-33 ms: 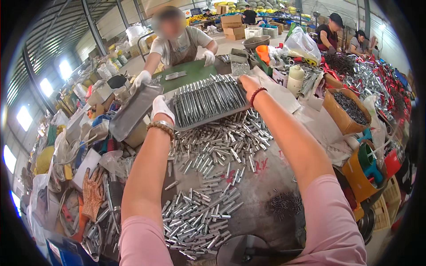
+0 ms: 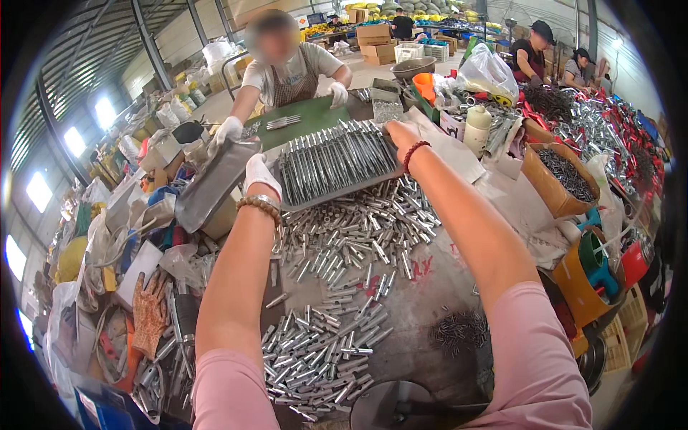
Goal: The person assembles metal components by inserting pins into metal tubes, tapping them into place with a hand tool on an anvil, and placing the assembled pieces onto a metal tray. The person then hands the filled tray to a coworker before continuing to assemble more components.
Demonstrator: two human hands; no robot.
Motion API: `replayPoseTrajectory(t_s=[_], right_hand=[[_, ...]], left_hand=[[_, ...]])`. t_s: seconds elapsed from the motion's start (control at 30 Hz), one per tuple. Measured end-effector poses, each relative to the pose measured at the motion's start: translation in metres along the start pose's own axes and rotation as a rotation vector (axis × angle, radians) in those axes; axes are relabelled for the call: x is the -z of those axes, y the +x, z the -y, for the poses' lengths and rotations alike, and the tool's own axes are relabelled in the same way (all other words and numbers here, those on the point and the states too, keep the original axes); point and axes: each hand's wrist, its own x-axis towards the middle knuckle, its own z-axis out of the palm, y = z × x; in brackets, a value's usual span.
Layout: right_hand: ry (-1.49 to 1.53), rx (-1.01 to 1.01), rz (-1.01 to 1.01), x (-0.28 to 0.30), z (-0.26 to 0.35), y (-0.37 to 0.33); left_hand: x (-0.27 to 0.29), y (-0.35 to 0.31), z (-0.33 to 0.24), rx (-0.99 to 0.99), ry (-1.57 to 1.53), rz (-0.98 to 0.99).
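Observation:
A grey metal tray (image 2: 337,196) filled with close rows of slim, silvery metal rods (image 2: 333,158) is held up in front of me. My left hand (image 2: 262,174), in a white glove, is closed on its left end. Bare and with a red bead bracelet at the wrist, my right hand (image 2: 403,136) grips the right end. Below the tray, a heap of short metal tubes (image 2: 358,229) spreads over the table. Across from me a person in white gloves holds a second grey tray (image 2: 215,185), tilted, with one hand (image 2: 229,130).
A green mat (image 2: 308,122) with a few metal rods lies at the far side. Nearer me are another pile of tubes (image 2: 322,358) and small dark pins (image 2: 460,331). A carton of dark parts (image 2: 559,179) stands right; cluttered bags and gloves fill the left.

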Motion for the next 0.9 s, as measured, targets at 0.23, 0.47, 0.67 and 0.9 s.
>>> replayPoseTrajectory(t_s=[0.23,0.47,0.67,0.9], right_hand=[[-0.081,-0.025,-0.035,-0.007,0.008,-0.008],[-0.118,0.004,-0.071,-0.008,-0.003,0.013],[-0.212,0.064,-0.109,-0.012,-0.013,0.026],[-0.253,0.221,-0.102,-0.012,-0.010,0.015]], left_hand=[[0.006,0.018,0.001,0.032,0.004,0.047],[0.011,0.036,0.004,-0.100,0.107,0.173],[0.013,0.046,-0.002,-0.103,0.128,0.128],[0.011,0.043,0.004,-0.097,0.047,0.097]])
